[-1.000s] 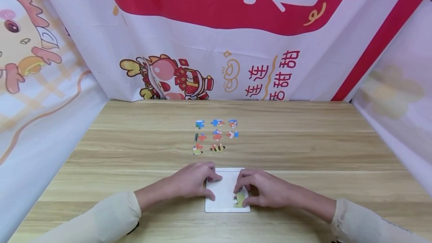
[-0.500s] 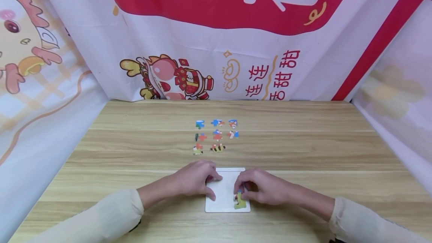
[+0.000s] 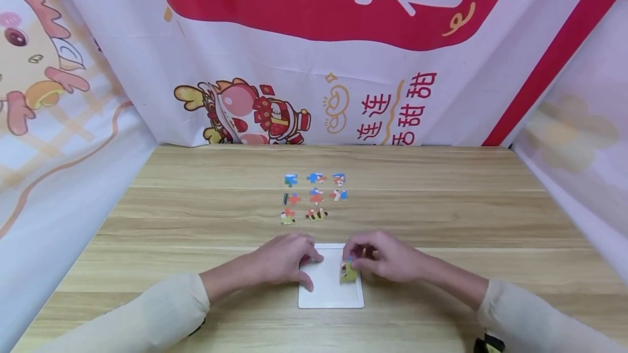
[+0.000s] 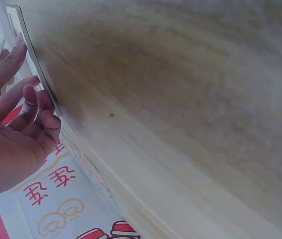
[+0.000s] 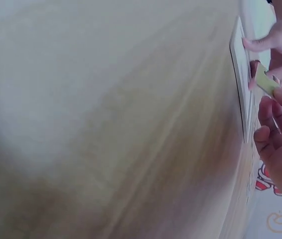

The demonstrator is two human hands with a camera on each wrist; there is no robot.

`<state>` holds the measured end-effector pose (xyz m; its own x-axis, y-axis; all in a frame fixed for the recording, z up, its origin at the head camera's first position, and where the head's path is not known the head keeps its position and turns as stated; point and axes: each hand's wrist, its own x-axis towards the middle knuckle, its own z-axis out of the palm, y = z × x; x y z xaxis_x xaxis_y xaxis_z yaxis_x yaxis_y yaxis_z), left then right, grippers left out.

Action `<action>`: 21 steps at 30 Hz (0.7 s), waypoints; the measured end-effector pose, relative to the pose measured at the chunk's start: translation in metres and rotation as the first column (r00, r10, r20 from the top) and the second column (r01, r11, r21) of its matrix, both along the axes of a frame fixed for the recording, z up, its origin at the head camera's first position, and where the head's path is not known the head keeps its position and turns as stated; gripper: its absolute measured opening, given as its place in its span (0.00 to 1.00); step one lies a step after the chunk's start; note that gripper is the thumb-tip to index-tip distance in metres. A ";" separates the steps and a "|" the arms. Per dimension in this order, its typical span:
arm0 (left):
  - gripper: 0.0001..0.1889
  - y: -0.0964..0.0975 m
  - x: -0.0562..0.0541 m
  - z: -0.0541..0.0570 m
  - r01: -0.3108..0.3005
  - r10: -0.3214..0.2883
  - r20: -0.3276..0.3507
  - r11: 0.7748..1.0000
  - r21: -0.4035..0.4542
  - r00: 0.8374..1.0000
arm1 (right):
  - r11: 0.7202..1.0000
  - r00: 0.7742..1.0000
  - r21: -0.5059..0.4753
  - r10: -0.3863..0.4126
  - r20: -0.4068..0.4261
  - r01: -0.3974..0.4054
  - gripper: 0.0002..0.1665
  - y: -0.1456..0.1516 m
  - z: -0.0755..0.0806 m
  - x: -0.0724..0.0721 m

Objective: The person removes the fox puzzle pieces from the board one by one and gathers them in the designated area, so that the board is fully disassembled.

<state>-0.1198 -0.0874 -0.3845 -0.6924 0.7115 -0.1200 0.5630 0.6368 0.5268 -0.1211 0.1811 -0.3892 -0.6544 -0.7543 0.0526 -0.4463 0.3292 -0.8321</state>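
Observation:
A white puzzle tray [image 3: 324, 287] lies on the table near the person. The left hand [image 3: 283, 260] is at its left edge, with thumb and index finger spread and resting on the tray; its other fingers hang loosely curled in the left wrist view. The right hand [image 3: 387, 257] pinches a jigsaw piece [image 3: 349, 272], mostly yellow-green with a bit of blue, between thumb and fingers. That piece is tilted and held over the right part of the tray. In the right wrist view the piece [image 5: 265, 82] stands up from the fingertips, its yellow-green side showing.
Several loose jigsaw pieces [image 3: 316, 196] lie in rows on the wooden table [image 3: 441, 200] beyond the tray. Printed cloth walls [image 3: 314, 59] stand at the back and both sides of the table.
The right hand has lifted the yellow-green jigsaw piece from the tray's lower right corner, tilted it and moved it away from the person. The left hand has stayed almost still.

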 end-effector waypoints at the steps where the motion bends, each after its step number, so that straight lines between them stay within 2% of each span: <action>1: 0.28 0.000 0.000 0.000 0.003 -0.003 -0.002 1.000 0.003 1.000 | 1.000 1.000 -0.006 -0.019 -0.012 0.018 0.06 0.000 0.001 -0.002; 6: 0.28 -0.001 0.000 -0.001 0.018 -0.017 -0.028 1.000 0.009 0.999 | 0.994 0.990 -0.018 -0.112 -0.088 0.111 0.08 -0.001 0.002 -0.013; 12: 0.28 -0.001 0.000 -0.001 0.020 -0.020 -0.024 1.000 0.005 0.999 | 0.978 0.973 0.012 -0.207 -0.102 0.209 0.09 -0.005 0.004 -0.026; 16: 0.28 -0.002 0.001 -0.001 0.021 -0.021 -0.023 1.000 0.005 1.000 | 0.962 0.956 0.026 -0.267 -0.122 0.272 0.07 -0.007 0.002 -0.042; 21: 0.28 -0.002 0.001 0.000 0.023 -0.023 -0.025 1.000 0.002 0.999 | 0.951 0.941 0.021 -0.301 -0.154 0.308 0.05 -0.010 -0.002 -0.063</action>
<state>-0.1185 -0.0893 -0.3845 -0.6784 0.7277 -0.1007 0.5909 0.6220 0.5138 -0.1840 0.1708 -0.3915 -0.8404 -0.5242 0.1375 -0.4359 0.5030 -0.7463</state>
